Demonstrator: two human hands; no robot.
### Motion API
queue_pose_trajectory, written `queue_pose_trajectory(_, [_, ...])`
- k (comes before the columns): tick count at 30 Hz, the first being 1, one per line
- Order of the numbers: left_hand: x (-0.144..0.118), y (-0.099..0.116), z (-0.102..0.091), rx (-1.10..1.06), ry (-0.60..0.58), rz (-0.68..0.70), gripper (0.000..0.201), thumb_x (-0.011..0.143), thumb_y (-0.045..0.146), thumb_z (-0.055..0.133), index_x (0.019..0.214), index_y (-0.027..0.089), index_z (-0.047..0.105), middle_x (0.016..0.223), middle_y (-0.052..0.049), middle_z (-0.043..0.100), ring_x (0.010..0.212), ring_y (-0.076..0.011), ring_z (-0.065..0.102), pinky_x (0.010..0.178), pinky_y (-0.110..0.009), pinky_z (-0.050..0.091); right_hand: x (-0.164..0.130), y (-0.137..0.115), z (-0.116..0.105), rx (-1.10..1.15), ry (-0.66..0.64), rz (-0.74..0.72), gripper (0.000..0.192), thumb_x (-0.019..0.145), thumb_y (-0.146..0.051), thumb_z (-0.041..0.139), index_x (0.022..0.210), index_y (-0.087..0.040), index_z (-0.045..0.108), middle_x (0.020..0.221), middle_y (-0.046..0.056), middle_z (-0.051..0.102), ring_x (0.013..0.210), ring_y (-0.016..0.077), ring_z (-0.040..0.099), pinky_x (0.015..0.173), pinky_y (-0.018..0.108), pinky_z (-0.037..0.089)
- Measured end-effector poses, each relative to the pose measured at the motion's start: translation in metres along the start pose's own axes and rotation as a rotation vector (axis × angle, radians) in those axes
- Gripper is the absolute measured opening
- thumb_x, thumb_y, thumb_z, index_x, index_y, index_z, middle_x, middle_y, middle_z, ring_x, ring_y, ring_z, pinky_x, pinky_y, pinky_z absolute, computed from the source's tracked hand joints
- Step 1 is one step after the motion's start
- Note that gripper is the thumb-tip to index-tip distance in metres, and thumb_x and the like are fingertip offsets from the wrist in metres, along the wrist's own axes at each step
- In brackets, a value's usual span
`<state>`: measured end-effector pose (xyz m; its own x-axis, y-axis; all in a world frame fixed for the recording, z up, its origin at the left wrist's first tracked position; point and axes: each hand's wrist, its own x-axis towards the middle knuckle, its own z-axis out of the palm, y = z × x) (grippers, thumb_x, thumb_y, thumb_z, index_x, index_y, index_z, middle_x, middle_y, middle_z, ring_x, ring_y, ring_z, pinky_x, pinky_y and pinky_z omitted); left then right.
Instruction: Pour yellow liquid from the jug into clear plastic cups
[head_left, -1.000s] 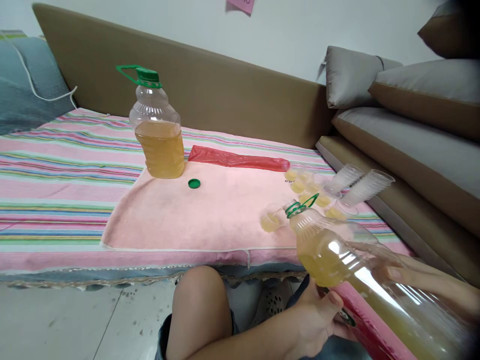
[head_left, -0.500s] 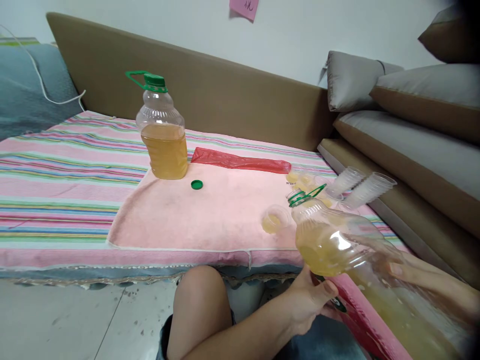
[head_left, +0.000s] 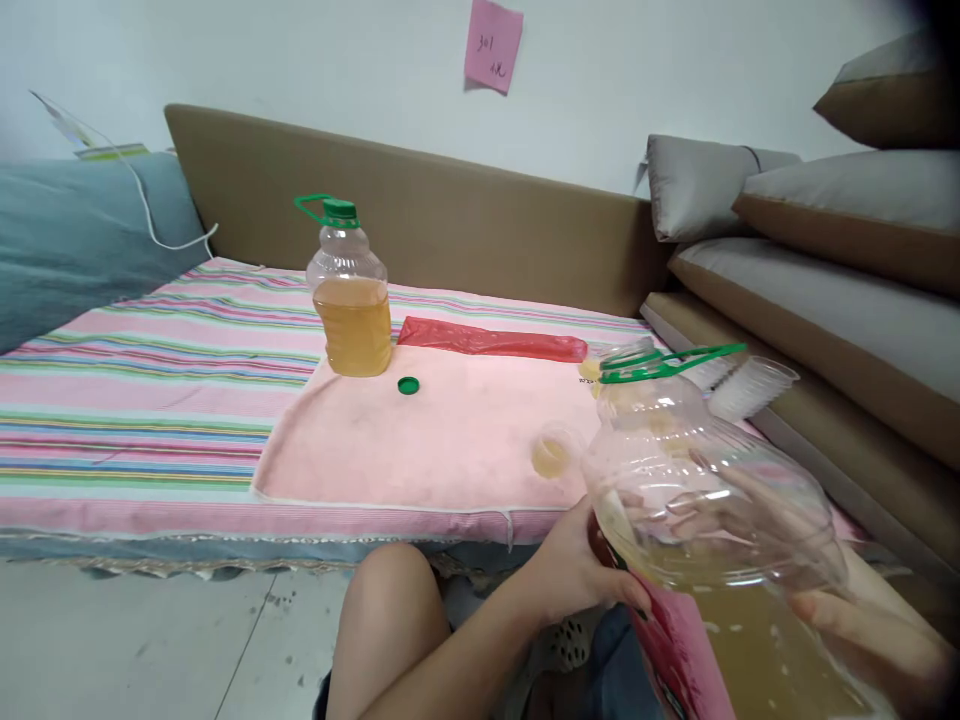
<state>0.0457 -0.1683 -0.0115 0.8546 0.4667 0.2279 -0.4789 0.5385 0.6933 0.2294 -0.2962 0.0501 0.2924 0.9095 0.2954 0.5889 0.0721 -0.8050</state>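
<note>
A large clear plastic bottle (head_left: 750,640) of yellowish liquid leans in front of me, uncapped, with a green ring and handle (head_left: 671,362) at its neck. My left hand (head_left: 577,575) is closed on its near side, thumb beside the pink-red label (head_left: 682,640). My right hand (head_left: 840,610) grips the far side and partly shows through the clear plastic. Left of the bottle, a clear plastic cup (head_left: 550,457) with some yellowish liquid stands on the pink cloth (head_left: 420,450). A loose green cap (head_left: 409,385) lies farther left on the cloth.
A second bottle (head_left: 354,325), capped and partly full, stands at the cloth's back left. A red plastic bag (head_left: 491,340) lies behind the cloth. Stacked clear cups (head_left: 754,387) lie on their sides near the cushions (head_left: 832,280). The bed edge (head_left: 360,522) is before my knees.
The bottle has tipped back from its slanted position to more upright, and its liquid has run away from the neck. Both hands remain on it. The view has tilted upward.
</note>
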Motion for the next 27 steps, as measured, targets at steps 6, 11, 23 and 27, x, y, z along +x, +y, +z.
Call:
queue_pose_trajectory(6, [-0.016,0.031,-0.011,0.211,0.200,0.204,0.096,0.048,0.076,0.076,0.121,0.015,0.063,0.129,-0.018,0.064,0.126,-0.0398,0.053,0.108,-0.050,0.040,0.015,0.003,0.046,0.313,0.068,-0.005,0.081,0.068,-0.057,0.075,0.140,-0.033,0.049,0.129,0.011,0.066,0.118,0.0330,0.064,0.097,0.041,0.055])
queue_pose_trajectory(11, [-0.028,0.071,-0.018,0.248,0.497,0.454,0.070,0.071,0.070,0.066,0.119,0.019,0.061,0.134,-0.014,0.061,0.130,-0.0324,0.051,0.113,-0.045,0.037,0.055,-0.035,0.106,0.473,0.119,-0.204,0.082,0.063,-0.059,0.080,0.134,-0.029,0.053,0.122,0.012,0.066,0.110,0.0318,0.066,0.091,0.042,0.058])
queue_pose_trajectory(23, [-0.066,0.109,-0.056,0.298,1.335,1.132,0.042,0.085,0.046,0.059,0.119,0.021,0.057,0.148,-0.010,0.048,0.144,-0.0229,0.034,0.120,-0.037,0.027,0.173,-0.076,0.260,0.626,0.121,-0.453,0.098,0.067,-0.072,0.070,0.146,-0.029,0.031,0.122,0.014,0.058,0.107,0.0333,0.063,0.090,0.055,0.054])
queue_pose_trajectory(27, [-0.069,0.096,-0.059,0.397,1.261,1.119,0.051,0.081,0.048,0.066,0.126,0.028,0.055,0.153,-0.005,0.043,0.147,-0.0280,0.028,0.120,-0.042,0.028,0.198,-0.086,0.309,0.684,0.085,-0.457,0.092,0.071,-0.066,0.070,0.146,-0.033,0.029,0.126,0.012,0.058,0.113,0.0351,0.060,0.093,0.057,0.051])
